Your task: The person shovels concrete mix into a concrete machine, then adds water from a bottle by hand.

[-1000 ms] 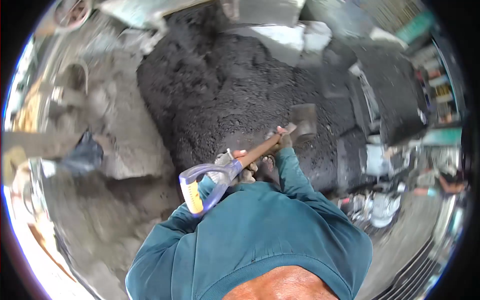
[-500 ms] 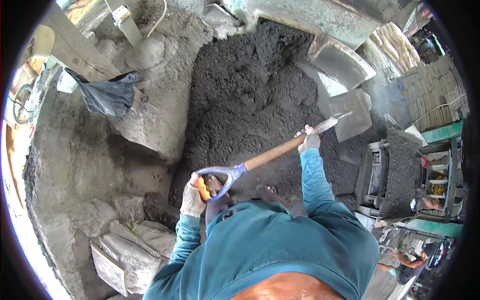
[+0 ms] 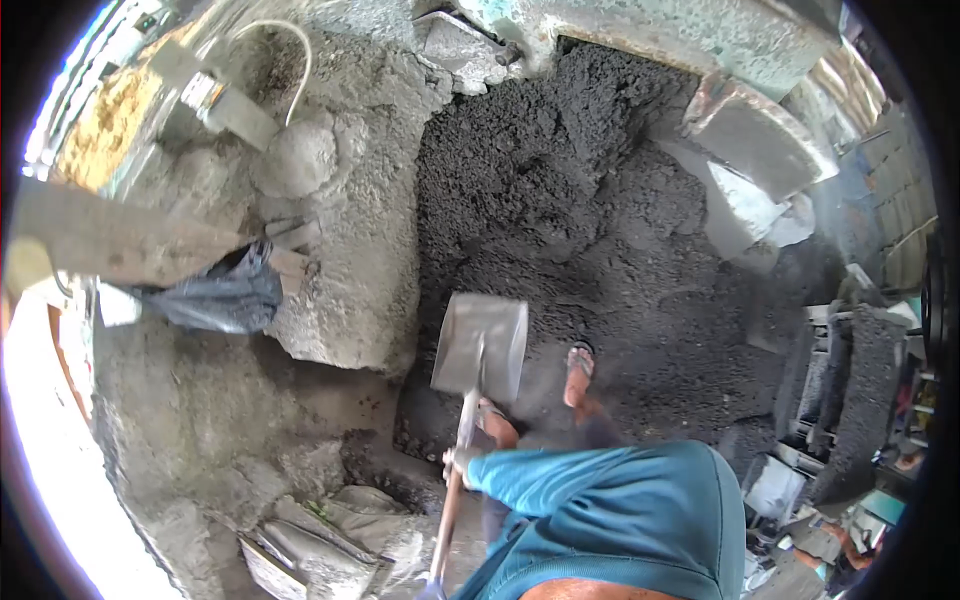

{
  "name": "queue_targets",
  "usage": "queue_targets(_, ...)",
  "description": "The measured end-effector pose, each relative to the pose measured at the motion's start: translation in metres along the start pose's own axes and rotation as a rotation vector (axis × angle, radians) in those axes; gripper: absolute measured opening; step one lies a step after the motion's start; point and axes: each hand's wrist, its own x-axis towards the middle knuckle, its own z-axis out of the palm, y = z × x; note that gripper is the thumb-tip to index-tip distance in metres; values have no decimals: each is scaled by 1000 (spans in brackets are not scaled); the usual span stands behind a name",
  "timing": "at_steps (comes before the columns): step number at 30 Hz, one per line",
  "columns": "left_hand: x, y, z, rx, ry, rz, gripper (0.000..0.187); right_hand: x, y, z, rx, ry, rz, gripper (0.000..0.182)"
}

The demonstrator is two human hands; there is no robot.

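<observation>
My right hand (image 3: 458,463), in a pale glove, is wrapped round the wooden shaft near the metal neck of a shovel (image 3: 447,522). The square metal shovel blade (image 3: 468,340) points away from me, over dark ground in front of my sandalled feet. No load shows on its grey face. At the bottom edge, part of the blue handle (image 3: 432,591) is visible. My left hand is out of the picture. Beyond the blade spreads a heap of dark, crumbly, damp-looking material (image 3: 530,150).
A rough concrete ledge (image 3: 350,290) borders the heap on the left, with a black plastic bag (image 3: 225,295) on a wooden beam. A metal sheet (image 3: 755,140) leans at the back right. Machinery with a dark-coated belt (image 3: 860,390) stands at right; another person (image 3: 850,560) is lower right.
The shovel has swung from the right side to the left, its blade now pointing forward. My right hand moved left with it; my left hand has left the view.
</observation>
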Motion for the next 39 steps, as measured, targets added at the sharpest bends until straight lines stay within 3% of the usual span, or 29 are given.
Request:
queue_targets(2, -5, 8, 40, 31, 60, 77, 44, -20, 6, 26, -23, 63, 75, 10)
queue_targets(4, -5, 15, 93, 56, 78, 169, 39, 6, -7, 20, 104, -95, 19, 12)
queue_targets(5, -1, 16, 122, 71, 71, 225, 38, 31, -39, 16, 189, -72, 3, 13)
queue_targets(6, 8, 13, 155, 83, 51, 288, 36, 57, -90, 2, 234, -68, -58, 12)
queue_targets(8, 26, -1, 231, 113, -40, 403, 32, 97, -253, -48, 290, -33, -267, 14)
queue_targets(10, 26, -27, 337, 146, -271, 436, 38, 85, -427, -100, 343, 48, -484, 21)
queue_targets(11, 17, -42, 360, 104, -222, 417, 41, 77, -467, -117, 353, 92, -520, 25)
queue_targets(12, 2, -52, 375, 58, -160, 409, 44, 83, -475, -118, 284, 153, -447, 19)
queue_targets(14, -19, -64, 348, 84, -46, 377, 47, 59, -442, -137, 251, 49, -461, 12)
queue_targets(16, 12, -84, 303, 94, -184, 316, 48, 50, -417, -153, 324, 134, -473, 13)
queue_targets(19, 54, -96, 253, 134, -85, 257, 50, 13, -380, -188, 416, 197, -491, 14)
queue_targets(20, 20, -88, 254, 209, -241, 181, 53, 6, -371, -204, 451, 198, -503, 16)
queue_targets(23, 14, -90, 245, 312, -267, 108, 59, -27, -334, -271, 576, 66, -558, 25)
queue_targets(26, 24, -88, 255, 520, -444, -67, 67, -141, -326, -281, 583, 546, -675, 21)
queue_targets(28, 43, -96, 288, 532, -395, -187, 67, -203, -319, -299, 734, 570, -830, 20)
queue_targets(32, 32, -107, 378, 748, -757, -14, 63, -378, -331, -314, 904, 454, -1050, 15)
queue_targets(34, -161, -108, 433, 821, -929, 98, 61, -439, -344, -337, 999, 427, -1174, 9)
queue_targets(35, -223, -112, 452, 747, -943, 86, 62, -459, -351, -360, 1002, 340, -1268, 7)
queue_targets(36, -210, -114, 473, 814, -1128, 93, 61, -480, -356, -384, 995, 253, -1360, 4)
queue_targets(37, -259, -117, 489, 775, -1306, 91, 59, -509, -358, -396, 1003, 219, -1450, 5)
queue_targets(38, -311, -126, 489, 726, -1338, 33, 59, -538, -362, -408, 1002, 186, -1540, 8)
queue_targets(39, -337, -137, 494, 669, -1554, 310, 58, -559, -366, -431, 1060, 50, -1572, 9)
